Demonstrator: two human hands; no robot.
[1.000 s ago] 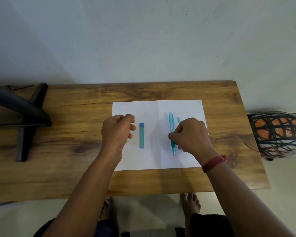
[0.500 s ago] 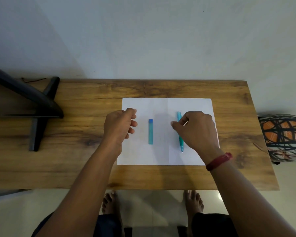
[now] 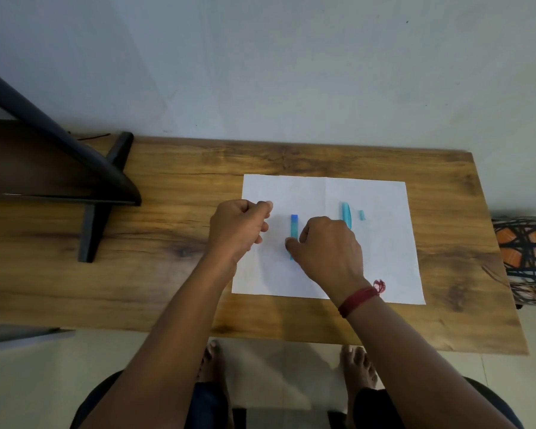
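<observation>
Teal stick [image 3: 294, 226], blue-capped, flat on paper [image 3: 384, 258]

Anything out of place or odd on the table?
Nothing spilled or broken. Teal pen parts lie apart on the white sheet: barrel, a small loose bit beside it, and a blue-tipped stick that the right hand pinches.

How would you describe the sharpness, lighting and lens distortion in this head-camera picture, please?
Head view, sharpness: soft throughout, with the right hand and the teal stick it pinches slightly smeared. Head view, lighting: dim and even, with only faint hand shadows on the paper and no glare. Head view, distortion: the wide lens skews the edges of the table.
</observation>
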